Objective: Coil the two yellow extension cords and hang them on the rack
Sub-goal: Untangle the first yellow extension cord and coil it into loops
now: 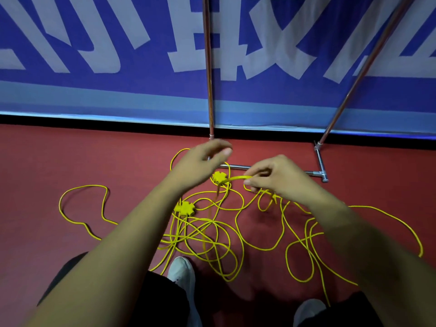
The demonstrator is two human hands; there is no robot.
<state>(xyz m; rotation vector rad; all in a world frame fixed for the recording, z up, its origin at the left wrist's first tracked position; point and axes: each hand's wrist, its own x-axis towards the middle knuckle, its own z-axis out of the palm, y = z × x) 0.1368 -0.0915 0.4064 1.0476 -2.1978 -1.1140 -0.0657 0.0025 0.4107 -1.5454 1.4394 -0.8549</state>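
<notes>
A blue banner [141, 95] hangs behind the rack [208, 90]. In front of its base bar [236, 166], the two yellow extension cords [186, 234] sprawl across the red floor [70, 161] in one overlapping tangle. Just before the bar, the right hand [278, 178] pinches a lifted stretch of cord; the left hand [203, 164] hovers loose-fingered, holding nothing. A hard pull could cinch crossed loops into knots and drag a socket head [220, 178]

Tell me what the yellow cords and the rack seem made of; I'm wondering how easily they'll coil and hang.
The yellow cords look like cable in a smooth plastic or rubber jacket: they lie in soft, loose loops. The rack looks like polished metal tubing, perhaps chromed: its bars gleam with reflections.
</notes>
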